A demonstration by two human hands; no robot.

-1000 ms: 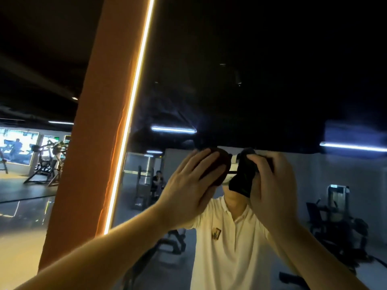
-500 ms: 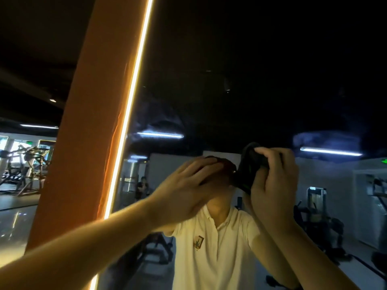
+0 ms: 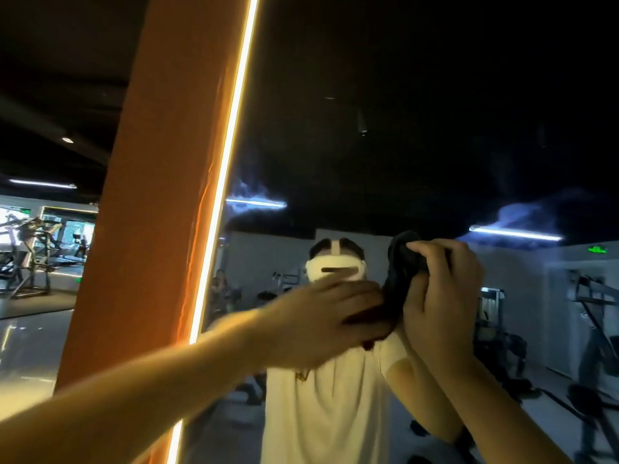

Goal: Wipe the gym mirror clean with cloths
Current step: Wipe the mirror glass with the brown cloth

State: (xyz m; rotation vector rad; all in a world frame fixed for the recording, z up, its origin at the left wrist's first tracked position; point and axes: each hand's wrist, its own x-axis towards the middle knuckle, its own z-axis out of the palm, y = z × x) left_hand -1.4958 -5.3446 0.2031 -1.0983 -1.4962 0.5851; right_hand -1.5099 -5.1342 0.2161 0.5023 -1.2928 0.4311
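We face the mirror (image 3: 402, 135) with both arms raised to the glass. Our right hand (image 3: 442, 296) curls tightly round a bunched black cloth (image 3: 403, 259), probably to scrub with it. Our left hand (image 3: 321, 323), blurred, lies flat with straight fingers, pressing a red cloth (image 3: 366, 319) on the glass. Half a second ago it was higher, hiding our reflected headset (image 3: 335, 269).

Black cloth (image 3: 402, 262), orange pillar (image 3: 160, 195), white shirt (image 3: 328, 413).
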